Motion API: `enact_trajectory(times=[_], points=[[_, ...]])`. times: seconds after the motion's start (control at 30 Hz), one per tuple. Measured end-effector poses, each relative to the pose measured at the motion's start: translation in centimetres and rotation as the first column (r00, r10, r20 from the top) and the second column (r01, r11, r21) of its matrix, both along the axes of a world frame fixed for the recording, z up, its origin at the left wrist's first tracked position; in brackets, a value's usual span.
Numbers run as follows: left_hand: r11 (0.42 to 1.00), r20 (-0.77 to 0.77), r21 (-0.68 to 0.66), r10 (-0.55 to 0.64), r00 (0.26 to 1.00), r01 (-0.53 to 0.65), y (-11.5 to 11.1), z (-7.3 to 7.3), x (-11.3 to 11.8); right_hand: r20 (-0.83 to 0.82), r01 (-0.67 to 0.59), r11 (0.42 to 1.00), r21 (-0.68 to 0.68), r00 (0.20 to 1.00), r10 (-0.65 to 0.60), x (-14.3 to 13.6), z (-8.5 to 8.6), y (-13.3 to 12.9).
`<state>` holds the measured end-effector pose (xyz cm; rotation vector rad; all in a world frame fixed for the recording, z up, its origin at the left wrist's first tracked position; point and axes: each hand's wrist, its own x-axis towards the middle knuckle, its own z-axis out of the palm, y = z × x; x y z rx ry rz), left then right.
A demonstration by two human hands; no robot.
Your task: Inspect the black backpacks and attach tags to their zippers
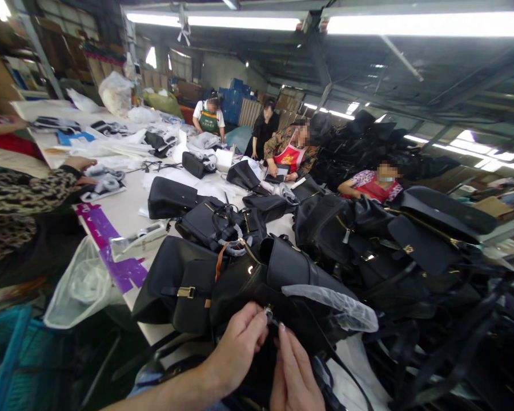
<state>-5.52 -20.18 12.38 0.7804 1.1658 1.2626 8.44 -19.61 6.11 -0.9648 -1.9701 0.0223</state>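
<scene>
A black handbag [235, 285] with a gold-coloured emblem lies right in front of me at the table's near edge. My left hand [242, 334] pinches a small metal clasp [268, 313] against the bag's dark side. Close by on the right, my right hand [293, 368] has its thumb and fingers pressed together on a thin black strap end [276, 323], mostly covered by the fingertips. Clear plastic wrap [334, 305] covers a handle just beyond my hands. To the left rests another black bag with a gold buckle [185, 292].
Black bags [368, 240] are heaped along the right. Several co-workers stand around the table, one in a red apron [289, 158]. A person's leopard-print sleeve [29, 191] reaches in at left. A plastic bag [83, 279] hangs off the edge above a teal crate [12, 354].
</scene>
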Motion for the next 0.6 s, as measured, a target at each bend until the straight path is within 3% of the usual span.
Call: enact_trajectory(times=[0.27, 0.5, 0.6], points=[[1.0, 0.011, -0.002, -0.01, 1.0, 0.01, 0.0, 0.0, 0.1, -0.038, 0.003, 1.0, -0.024, 0.999, -0.004, 0.0, -0.1, -0.2], [0.999, 0.063, -0.03, -0.04, 0.997, 0.042, -0.4, -0.1, -0.1, -0.343, -0.086, 0.963, -0.256, 0.939, -0.008, -1.1, 1.3, -0.9], [0.998, 0.076, -0.047, -0.04, 0.996, 0.043, -0.5, -0.1, -0.1, -0.398, -0.127, 0.946, -0.297, 0.917, -0.002, -1.4, 2.0, -1.2]])
